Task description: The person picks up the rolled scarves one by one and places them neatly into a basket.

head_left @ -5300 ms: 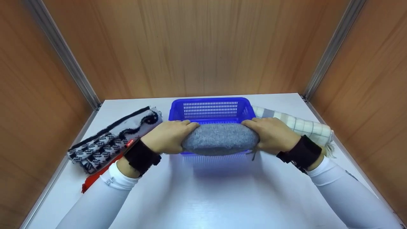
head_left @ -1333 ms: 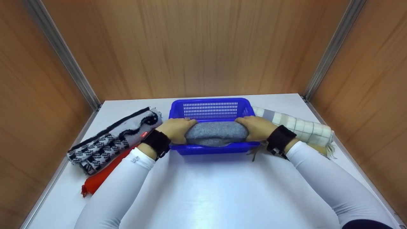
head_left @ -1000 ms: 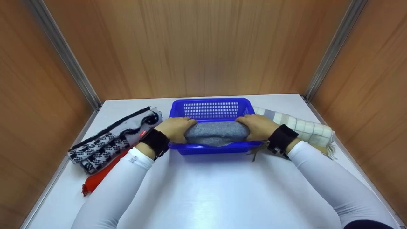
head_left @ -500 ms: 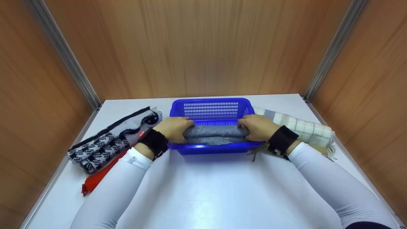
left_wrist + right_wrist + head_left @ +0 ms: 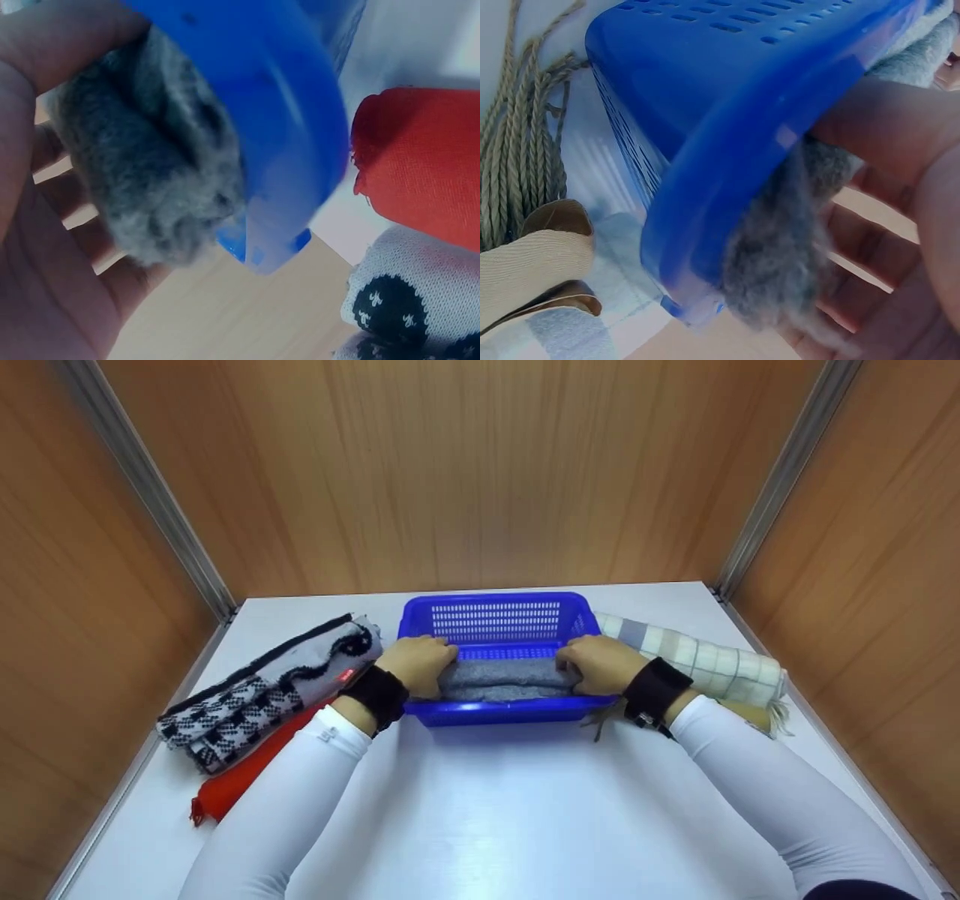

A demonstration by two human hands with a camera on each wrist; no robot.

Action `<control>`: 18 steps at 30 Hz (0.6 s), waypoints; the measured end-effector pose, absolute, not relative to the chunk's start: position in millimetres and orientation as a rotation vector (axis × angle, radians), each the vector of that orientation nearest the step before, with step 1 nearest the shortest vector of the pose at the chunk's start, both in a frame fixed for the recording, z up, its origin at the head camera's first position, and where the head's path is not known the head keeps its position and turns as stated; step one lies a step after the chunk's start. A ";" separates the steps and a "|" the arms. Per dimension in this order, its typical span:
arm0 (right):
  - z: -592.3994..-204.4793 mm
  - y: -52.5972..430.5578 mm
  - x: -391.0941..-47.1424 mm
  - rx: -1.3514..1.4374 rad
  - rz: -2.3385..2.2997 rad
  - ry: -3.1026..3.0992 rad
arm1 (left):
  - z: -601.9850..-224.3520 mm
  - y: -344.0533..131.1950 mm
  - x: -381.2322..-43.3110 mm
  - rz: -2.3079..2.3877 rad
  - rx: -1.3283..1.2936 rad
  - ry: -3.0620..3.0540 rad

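Note:
A rolled grey scarf [image 5: 510, 675] lies in the front half of the blue plastic basket [image 5: 502, 711], level with or just below the front rim. My left hand [image 5: 420, 664] holds the roll's left end, and in the left wrist view its thumb and fingers stand round the fuzzy grey end [image 5: 142, 165]. At the other end my right hand [image 5: 600, 664] grips the scarf, its fingers bent over the top in the head view. The right wrist view shows frayed grey wool [image 5: 772, 247] between thumb and fingers. The fingertips inside the basket are partly hidden.
To the left lie a black-and-white patterned rolled scarf [image 5: 277, 690] and a red roll [image 5: 225, 791], partly under my left arm. A cream checked roll [image 5: 705, 656] and a tan one with tassels [image 5: 750, 714] lie right. Wooden walls [image 5: 480, 472] enclose the white table [image 5: 480, 810].
The grey scarf has gone from above the basket down into it, carried by both hands. In the last second it has sunk slightly lower, and the right fingers have bent more.

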State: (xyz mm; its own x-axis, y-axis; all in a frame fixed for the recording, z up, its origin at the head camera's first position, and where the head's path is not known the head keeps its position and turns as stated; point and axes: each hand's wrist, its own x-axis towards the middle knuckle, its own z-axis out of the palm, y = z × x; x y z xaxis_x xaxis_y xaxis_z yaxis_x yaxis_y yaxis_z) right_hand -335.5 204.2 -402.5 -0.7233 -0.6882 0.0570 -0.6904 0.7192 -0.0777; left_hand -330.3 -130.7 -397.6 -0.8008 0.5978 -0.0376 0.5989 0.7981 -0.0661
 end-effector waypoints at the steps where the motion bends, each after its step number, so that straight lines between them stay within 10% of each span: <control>1: -402.5 203.8 -335.6 1.155 0.147 -2.897 | -398.5 -130.3 -331.1 -0.114 0.980 2.961; 18: -411.3 198.7 -342.2 1.114 0.172 -2.975 | -402.5 -127.8 -335.6 -0.024 0.898 2.891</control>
